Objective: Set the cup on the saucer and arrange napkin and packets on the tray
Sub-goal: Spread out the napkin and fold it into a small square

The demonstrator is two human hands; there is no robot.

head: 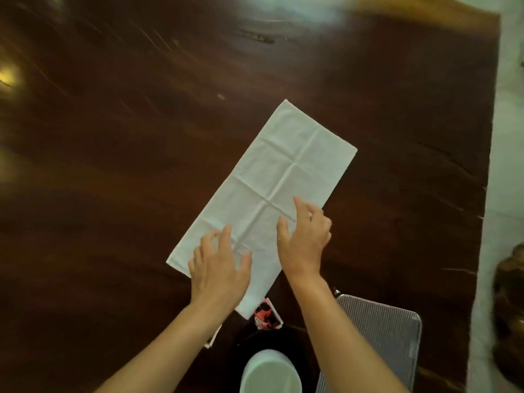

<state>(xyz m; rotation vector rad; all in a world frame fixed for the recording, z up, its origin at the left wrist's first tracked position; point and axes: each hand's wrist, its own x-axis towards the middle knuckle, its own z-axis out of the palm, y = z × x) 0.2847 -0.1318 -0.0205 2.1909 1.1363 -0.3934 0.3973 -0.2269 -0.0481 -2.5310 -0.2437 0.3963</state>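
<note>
Nearest you, the round white cup (270,371) is cut off by the bottom edge, sitting on a dark round saucer (243,346) that is hard to separate from the dark wooden table (113,137). Right of it, the grey ribbed rectangular tray (381,333) is partly covered by your right forearm and also runs out of view. Just beyond the saucer, a red, white and black printed packet (266,317) shows; a second packet (214,337) peeks out under your left forearm, mostly hidden.

Your left hand (219,269) lies open, fingers spread, flat on the near end of the white creased paper napkin (272,191). Your right hand (304,236) is also open, fingertips pressing the napkin's right side.

The napkin lies unfolded to a long rectangle, angled far-right across the table, off the tray. The far table is blurred.
</note>
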